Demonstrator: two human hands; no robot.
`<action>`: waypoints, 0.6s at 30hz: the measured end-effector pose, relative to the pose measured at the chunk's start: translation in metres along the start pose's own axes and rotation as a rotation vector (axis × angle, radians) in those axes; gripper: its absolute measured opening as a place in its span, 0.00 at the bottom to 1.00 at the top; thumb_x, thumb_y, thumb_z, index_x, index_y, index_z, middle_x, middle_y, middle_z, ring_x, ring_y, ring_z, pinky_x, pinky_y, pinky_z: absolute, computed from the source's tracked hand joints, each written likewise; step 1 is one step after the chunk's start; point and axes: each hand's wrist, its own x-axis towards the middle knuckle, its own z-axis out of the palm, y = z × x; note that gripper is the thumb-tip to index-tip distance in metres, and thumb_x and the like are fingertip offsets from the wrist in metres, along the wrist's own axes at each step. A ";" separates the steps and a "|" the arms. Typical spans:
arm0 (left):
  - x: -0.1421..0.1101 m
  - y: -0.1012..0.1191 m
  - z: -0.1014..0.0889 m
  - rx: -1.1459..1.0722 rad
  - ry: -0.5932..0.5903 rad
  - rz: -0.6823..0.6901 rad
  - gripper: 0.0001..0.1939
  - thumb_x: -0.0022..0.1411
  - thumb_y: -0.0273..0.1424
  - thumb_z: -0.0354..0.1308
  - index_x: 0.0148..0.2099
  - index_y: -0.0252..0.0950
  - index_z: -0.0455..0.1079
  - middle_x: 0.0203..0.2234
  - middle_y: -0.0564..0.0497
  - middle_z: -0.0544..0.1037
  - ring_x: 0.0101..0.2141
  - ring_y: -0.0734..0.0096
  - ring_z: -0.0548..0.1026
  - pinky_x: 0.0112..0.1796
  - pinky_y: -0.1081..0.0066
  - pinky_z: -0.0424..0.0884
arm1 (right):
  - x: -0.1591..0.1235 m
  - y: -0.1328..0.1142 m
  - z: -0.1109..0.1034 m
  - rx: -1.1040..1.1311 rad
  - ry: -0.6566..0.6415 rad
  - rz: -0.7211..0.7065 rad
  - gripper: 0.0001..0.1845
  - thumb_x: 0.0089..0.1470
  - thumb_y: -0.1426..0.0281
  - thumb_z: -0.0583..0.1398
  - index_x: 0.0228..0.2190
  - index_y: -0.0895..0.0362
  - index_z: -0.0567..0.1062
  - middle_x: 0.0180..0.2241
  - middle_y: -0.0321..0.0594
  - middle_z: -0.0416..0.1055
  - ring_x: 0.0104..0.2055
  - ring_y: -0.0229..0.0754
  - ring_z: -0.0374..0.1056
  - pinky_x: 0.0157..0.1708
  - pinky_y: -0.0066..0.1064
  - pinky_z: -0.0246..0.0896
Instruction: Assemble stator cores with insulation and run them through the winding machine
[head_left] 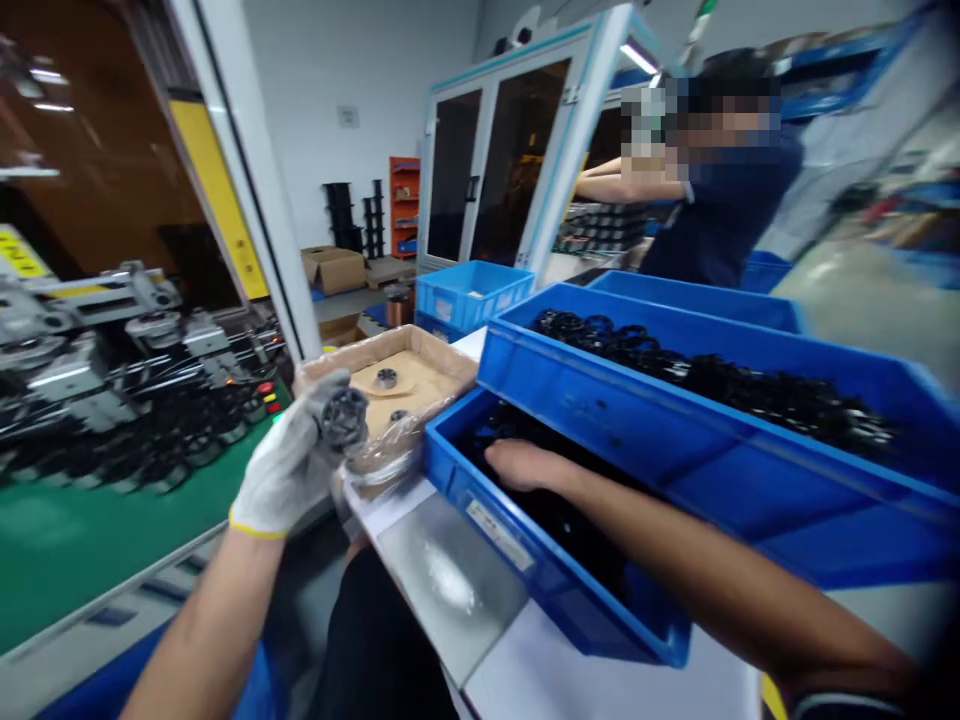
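Observation:
My left hand (279, 468), in a white glove with a yellow cuff, is closed around a round grey and black part (344, 418) with an open, slotted face, perhaps a motor stator. It is raised beside a plastic-lined cardboard box (442, 352), where a similar round part (385, 378) lies on brown paper. My bare right hand (525, 465) reaches down into a narrow blue bin (559, 590) of black parts (566, 525). Its fingertips are out of sight among them, so I cannot tell whether it grips one.
Behind the narrow bin, a larger blue bin (750, 450) holds many black ring-shaped parts (697, 375). On the left, a machine with a green bed (67, 540) carries rows of black parts (150, 455). A co-worker (731, 210) is at the back right, by a glass-doored cabinet (487, 170).

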 end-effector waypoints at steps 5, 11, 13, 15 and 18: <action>-0.075 -0.011 -0.016 -0.387 0.103 -0.101 0.28 0.57 0.53 0.71 0.54 0.44 0.81 0.48 0.47 0.83 0.47 0.63 0.81 0.44 0.70 0.82 | -0.015 -0.009 -0.037 -0.047 0.162 0.014 0.11 0.65 0.74 0.61 0.43 0.66 0.83 0.45 0.57 0.81 0.49 0.52 0.79 0.48 0.36 0.70; -0.095 -0.002 -0.023 -0.354 0.122 -0.067 0.28 0.57 0.55 0.70 0.54 0.45 0.80 0.48 0.48 0.82 0.48 0.61 0.81 0.45 0.67 0.82 | -0.052 -0.056 -0.076 0.167 0.697 -0.160 0.17 0.70 0.65 0.56 0.51 0.62 0.79 0.48 0.53 0.79 0.50 0.49 0.76 0.52 0.35 0.68; -0.099 -0.004 -0.022 -0.352 0.101 -0.066 0.27 0.52 0.50 0.76 0.53 0.48 0.80 0.47 0.51 0.82 0.47 0.62 0.81 0.46 0.66 0.82 | -0.062 -0.079 -0.070 0.336 1.073 -0.334 0.15 0.69 0.66 0.58 0.48 0.61 0.79 0.45 0.52 0.80 0.46 0.48 0.77 0.50 0.37 0.71; -0.103 -0.009 -0.020 -0.321 0.091 -0.081 0.29 0.46 0.39 0.81 0.51 0.51 0.79 0.46 0.55 0.82 0.45 0.64 0.81 0.48 0.66 0.81 | -0.070 -0.102 -0.054 0.421 1.379 -0.597 0.10 0.67 0.69 0.60 0.46 0.59 0.78 0.43 0.49 0.81 0.45 0.47 0.78 0.48 0.37 0.74; -0.107 -0.019 -0.014 -0.235 0.096 -0.098 0.31 0.44 0.32 0.81 0.52 0.50 0.77 0.48 0.55 0.82 0.46 0.66 0.81 0.47 0.70 0.79 | -0.076 -0.126 -0.029 0.454 1.548 -0.948 0.12 0.61 0.74 0.66 0.46 0.57 0.76 0.40 0.45 0.81 0.43 0.43 0.78 0.43 0.34 0.76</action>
